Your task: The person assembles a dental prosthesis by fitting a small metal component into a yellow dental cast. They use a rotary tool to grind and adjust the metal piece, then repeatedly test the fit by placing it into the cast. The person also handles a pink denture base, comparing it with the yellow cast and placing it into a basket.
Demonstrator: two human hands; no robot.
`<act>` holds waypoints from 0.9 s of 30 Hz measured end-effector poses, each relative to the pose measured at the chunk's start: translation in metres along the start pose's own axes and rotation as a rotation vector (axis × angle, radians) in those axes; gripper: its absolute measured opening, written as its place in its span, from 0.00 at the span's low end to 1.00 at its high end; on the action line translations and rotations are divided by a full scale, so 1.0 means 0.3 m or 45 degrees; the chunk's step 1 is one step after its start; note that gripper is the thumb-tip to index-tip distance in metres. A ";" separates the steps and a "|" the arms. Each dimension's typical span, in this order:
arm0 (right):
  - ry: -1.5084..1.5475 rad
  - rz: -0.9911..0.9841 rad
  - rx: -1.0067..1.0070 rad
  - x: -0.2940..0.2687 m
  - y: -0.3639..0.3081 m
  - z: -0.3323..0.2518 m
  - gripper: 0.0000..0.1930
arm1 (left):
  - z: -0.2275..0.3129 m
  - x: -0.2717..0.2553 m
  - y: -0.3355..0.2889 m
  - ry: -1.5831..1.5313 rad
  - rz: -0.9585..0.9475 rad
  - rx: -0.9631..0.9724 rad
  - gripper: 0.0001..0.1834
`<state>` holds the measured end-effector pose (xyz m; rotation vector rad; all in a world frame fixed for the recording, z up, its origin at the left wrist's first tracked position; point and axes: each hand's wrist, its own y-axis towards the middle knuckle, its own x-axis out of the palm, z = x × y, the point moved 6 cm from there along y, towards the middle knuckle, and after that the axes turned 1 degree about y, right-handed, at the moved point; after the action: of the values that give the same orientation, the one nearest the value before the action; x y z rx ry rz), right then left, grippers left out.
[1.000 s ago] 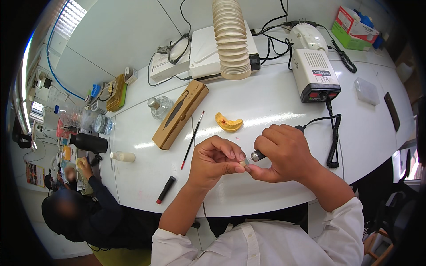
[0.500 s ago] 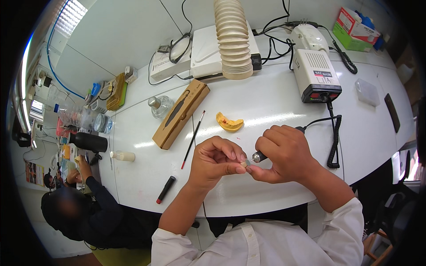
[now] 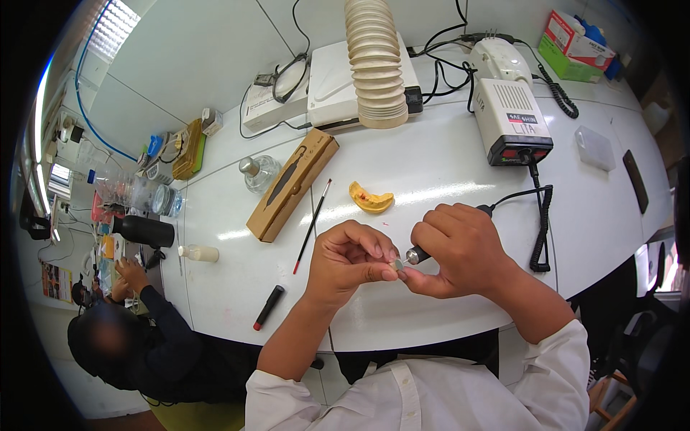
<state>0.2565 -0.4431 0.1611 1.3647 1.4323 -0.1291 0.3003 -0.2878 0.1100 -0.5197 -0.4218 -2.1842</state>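
Observation:
Over the near part of the white table, my right hand [image 3: 463, 251] is wrapped around a corded rotary handpiece [image 3: 417, 255], its metal nose pointing left. My left hand [image 3: 341, 262] pinches a small pale grey piece [image 3: 398, 266] between thumb and fingertips. The piece sits just at the handpiece's nose, and my right thumb reaches to it. Its exact kind is too small to make out, and any bit on the handpiece is hard to see. Beyond my hands lies a yellow dental cast [image 3: 371, 199] with a red mark on it.
Left of my hands are a thin brush [image 3: 312, 226], a black marker [image 3: 269, 307], a cardboard box [image 3: 293, 187] and a glass bottle [image 3: 260, 174]. A ribbed hose [image 3: 374, 72] hangs at the back. A motor control unit [image 3: 514, 118] stands right, its coiled cord [image 3: 545, 230] running down. Another person [image 3: 129, 345] sits at left.
My hands barely move; the small piece is turned slightly in my left fingers. The other person's hands shift a little at the left.

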 end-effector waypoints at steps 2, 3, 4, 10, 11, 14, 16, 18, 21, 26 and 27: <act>0.000 -0.001 0.004 0.000 0.000 0.001 0.19 | -0.003 -0.003 0.000 0.001 -0.002 -0.001 0.19; 0.001 0.000 0.008 -0.001 0.000 0.001 0.19 | -0.004 -0.005 0.000 0.000 -0.004 0.001 0.19; 0.001 0.001 0.012 -0.002 0.000 0.002 0.19 | -0.005 -0.005 0.000 -0.001 -0.006 0.003 0.19; -0.010 -0.032 0.021 0.000 -0.004 0.003 0.19 | -0.007 0.002 0.006 -0.023 -0.029 -0.040 0.14; 0.007 -0.020 0.033 -0.001 -0.003 0.005 0.19 | -0.008 0.000 0.005 0.004 -0.041 -0.039 0.12; 0.045 -0.002 0.067 -0.003 -0.001 0.012 0.20 | -0.017 -0.008 0.001 0.071 -0.077 -0.048 0.09; 0.050 -0.019 0.082 -0.005 -0.003 0.018 0.21 | -0.026 -0.005 -0.002 0.095 -0.101 -0.070 0.09; 0.059 -0.006 0.072 -0.004 -0.003 0.015 0.21 | -0.030 -0.005 -0.009 0.085 -0.096 -0.073 0.10; 0.050 -0.011 0.069 -0.003 -0.004 0.015 0.21 | -0.022 0.008 -0.009 0.053 -0.083 -0.108 0.10; 0.048 -0.011 0.067 -0.009 -0.003 0.016 0.22 | -0.028 0.000 -0.009 0.024 -0.058 -0.125 0.08; 0.044 -0.015 0.068 -0.012 -0.003 0.018 0.22 | -0.028 0.002 -0.005 0.018 -0.055 -0.127 0.08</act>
<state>0.2582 -0.4495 0.1610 1.4088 1.4747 -0.1532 0.2969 -0.2911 0.1030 -0.5538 -0.3200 -2.2582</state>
